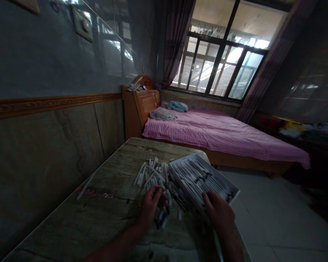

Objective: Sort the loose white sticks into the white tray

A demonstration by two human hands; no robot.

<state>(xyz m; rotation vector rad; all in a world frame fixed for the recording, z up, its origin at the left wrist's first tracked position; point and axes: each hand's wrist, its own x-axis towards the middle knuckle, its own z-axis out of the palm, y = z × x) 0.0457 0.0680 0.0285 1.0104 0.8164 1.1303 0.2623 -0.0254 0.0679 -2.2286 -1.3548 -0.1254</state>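
Beside the tray, my left hand (152, 200) is over the near side of a loose pile of slim white pen-like sticks (153, 174). Its fingers are curled closed, and what they hold, if anything, is hidden. Dark and clear short pieces (161, 218) lie just below that hand. A shallow white tray (190, 191) sits at a slant on the table's right side, filled with rows of white sticks with dark ends. My right hand (220, 213) is closed at the tray's near right part, its fingertips over the sticks; I cannot make out anything in its grip.
The wood-patterned table (112, 214) has a single white stick (86, 185) near its left edge. A marbled wall (43, 153) runs along the left. Beyond the table stands a bed with a pink checked cover (215, 134); tiled floor (262, 207) shows at right.
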